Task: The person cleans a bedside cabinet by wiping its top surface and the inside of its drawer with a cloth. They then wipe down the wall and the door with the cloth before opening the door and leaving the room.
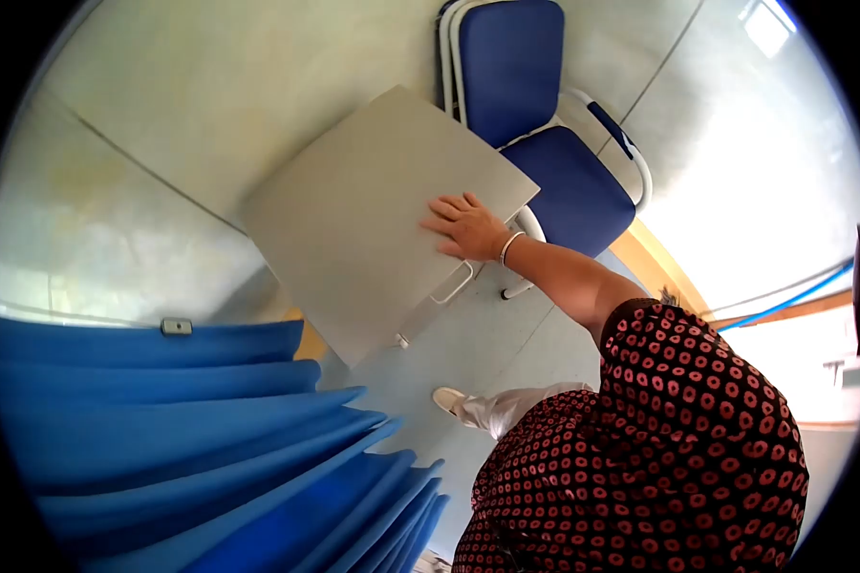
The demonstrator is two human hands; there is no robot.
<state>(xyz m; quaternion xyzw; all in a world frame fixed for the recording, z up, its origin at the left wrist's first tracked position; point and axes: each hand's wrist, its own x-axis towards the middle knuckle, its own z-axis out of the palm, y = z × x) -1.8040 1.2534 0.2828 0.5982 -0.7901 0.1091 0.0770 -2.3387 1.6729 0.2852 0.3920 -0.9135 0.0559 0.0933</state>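
Note:
My right hand [466, 227] lies on the pale grey top of a small square table [354, 201], near the edge closest to the blue chair. Its fingers are spread and slightly blurred, with nothing held in them. A thin light bracelet [510, 247] circles the wrist. The tabletop shows no other object on it. Below its edge, a white metal frame part [454, 285] and a foot [401, 340] are visible. My left hand is out of view.
Blue-seated chairs [569, 186] with white frames stand against the table's far corner. A pleated blue curtain [182, 411] hangs at the lower left. My light shoe [448, 401] rests on the grey-blue floor. A blue cable [784, 298] runs at the right.

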